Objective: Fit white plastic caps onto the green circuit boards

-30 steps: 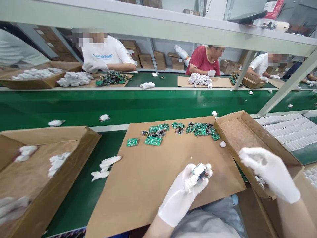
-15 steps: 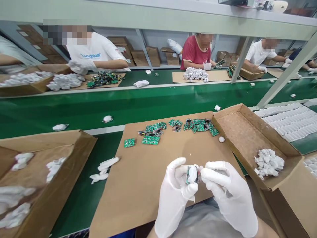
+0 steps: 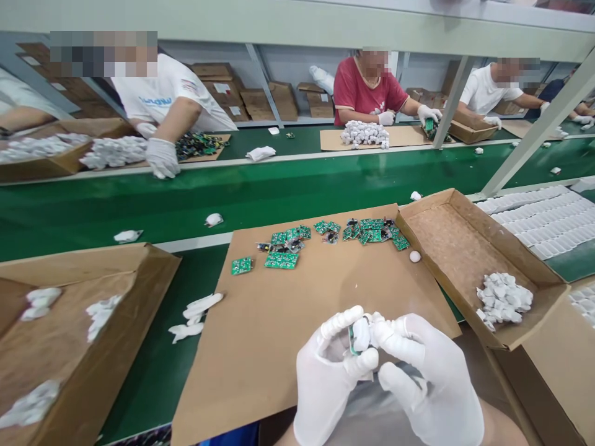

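Several stages of the work show at once, read from left to right. At the far left a cardboard box (image 3: 88,322) holds a few small white pieces, and two or three more white pieces (image 3: 195,313) lie loose on the green belt beside it. On the brown cardboard sheet (image 3: 279,334) in the middle, a scatter of green circuit boards (image 3: 325,238) lies untouched along the far edge, so I judge that a fair share of boards has yet to be handled. One white cap (image 3: 415,256) sits alone near the right end of that row. To the right, an open box (image 3: 465,217) keeps a small heap of white shells (image 3: 504,298) in its near corner, with much of its floor bare.

As for the one unit in hand: the left hand (image 3: 325,378), gloved in white, is raised over the near edge of the sheet, palm turned inward, thumb and forefinger curled round a small white part with a green board (image 3: 359,334) showing at its side. The right hand (image 3: 432,384), also gloved, meets it from the right, fingertips pinching the same part, wrist low and knuckles up. Both hands are closed on it, so it seems to be mid-fitting, not yet set down.

Across the belt, other people in gloves work at their own heaps of boards and white shells.
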Motion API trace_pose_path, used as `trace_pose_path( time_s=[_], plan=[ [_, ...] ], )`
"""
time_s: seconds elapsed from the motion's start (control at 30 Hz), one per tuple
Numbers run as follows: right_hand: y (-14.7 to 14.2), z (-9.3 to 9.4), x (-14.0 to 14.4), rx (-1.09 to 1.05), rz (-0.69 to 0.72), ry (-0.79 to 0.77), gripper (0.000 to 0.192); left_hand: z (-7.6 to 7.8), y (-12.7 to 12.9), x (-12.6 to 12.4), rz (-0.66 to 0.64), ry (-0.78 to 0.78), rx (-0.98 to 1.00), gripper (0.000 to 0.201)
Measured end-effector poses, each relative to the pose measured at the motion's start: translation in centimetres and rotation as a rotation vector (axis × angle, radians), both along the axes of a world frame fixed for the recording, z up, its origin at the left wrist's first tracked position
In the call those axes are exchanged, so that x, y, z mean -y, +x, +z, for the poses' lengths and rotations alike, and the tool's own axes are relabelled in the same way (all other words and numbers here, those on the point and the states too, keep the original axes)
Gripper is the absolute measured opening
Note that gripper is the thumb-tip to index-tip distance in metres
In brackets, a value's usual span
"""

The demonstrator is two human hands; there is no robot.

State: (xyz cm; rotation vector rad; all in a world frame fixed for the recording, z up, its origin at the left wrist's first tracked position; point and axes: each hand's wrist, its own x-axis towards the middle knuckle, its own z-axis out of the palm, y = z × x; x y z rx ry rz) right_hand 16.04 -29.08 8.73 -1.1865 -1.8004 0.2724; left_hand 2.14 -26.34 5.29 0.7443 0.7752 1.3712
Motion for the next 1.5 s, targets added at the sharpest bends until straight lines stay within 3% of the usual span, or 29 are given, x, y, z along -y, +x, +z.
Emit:
trace_pose_path(
  time_s=[0.1,0.2,0.33,0.4,0.47,0.57,0.7,0.87,0.97,1.2,1.4,1.5],
  plan=[
    [0.2,0.7,-0.1,-0.056,0.077,-0.020,0.033,0.0,0.2,0.0,0.006,0.009,0.043,0.039],
    [0.3,0.7,-0.4,-0.109,0.094,-0.002,0.025,-0.2,0.3,0.0,-0.035,0.008,0.108,0.042],
    [0.2,-0.2,-0.4,-0.151,-0.071,0.155,0.022,-0.7,0.1,0.6,-0.031,-0.031,0.111,0.051],
    [0.2,-0.7,-0.2,-0.082,-0.192,0.229,0.016,-0.9,0.0,0.9,0.004,-0.035,0.087,0.048],
    [0.2,-1.0,-0.1,-0.008,-0.225,0.246,0.012,-0.9,-0.1,0.9,0.022,-0.011,0.036,0.042],
    [0.0,-0.9,-0.1,0.025,-0.153,0.226,0.012,-0.8,-0.3,0.7,0.063,0.060,-0.141,0.044],
    [-0.6,-0.3,-0.6,-0.108,-0.080,0.160,0.009,-0.7,-0.5,0.2,0.147,0.114,-0.379,0.042],
    [0.2,0.2,-1.0,-0.286,0.097,-0.139,0.011,-0.1,-0.2,0.2,0.149,0.155,-0.385,0.036],
    [0.5,0.0,-1.0,-0.391,0.094,-0.251,0.015,-0.1,-0.2,0.4,0.160,0.205,-0.404,0.042],
    [-0.6,-1.4,-0.9,-0.279,-0.063,-0.033,0.011,-2.2,-0.9,1.1,0.238,0.143,-0.454,0.048],
    [-0.7,-1.1,-1.1,-0.407,0.004,-0.157,0.015,-1.6,-0.3,0.8,0.216,0.215,-0.321,0.055],
    [-0.8,-1.0,-1.2,-0.421,-0.027,-0.155,0.012,-1.3,-0.5,0.8,0.246,0.286,-0.412,0.053]
  ],
)
